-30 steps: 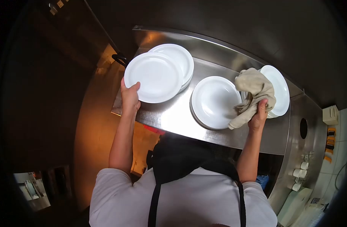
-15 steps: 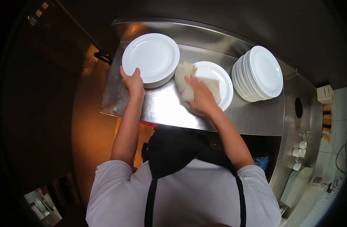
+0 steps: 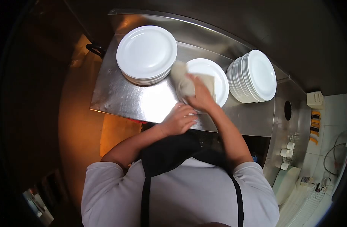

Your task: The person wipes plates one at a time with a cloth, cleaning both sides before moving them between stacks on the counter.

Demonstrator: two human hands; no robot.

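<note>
My right hand (image 3: 201, 94) presses a beige cloth (image 3: 185, 84) onto a white plate (image 3: 220, 77) in the middle of the steel counter. The cloth covers the plate's left part and is partly blurred. At the near edge of that plate, my left hand (image 3: 180, 118) has its fingers bent; whether they touch the plate or grip anything is unclear. On the left stands a low stack of white plates (image 3: 147, 52), with no hand on it. A taller stack of plates (image 3: 261, 75) leans a little to the right of the middle plate.
The steel counter (image 3: 116, 92) has a raised back edge. A dark round hole (image 3: 288, 110) lies in the steel surface at the right, with white cups (image 3: 286, 153) nearer to me. A black handle (image 3: 95, 49) sticks out beyond the left end.
My left hand has left the left stack and moved right and nearer to me, beside the middle plate. My right hand and the cloth remain on that plate. The view has shifted slightly.
</note>
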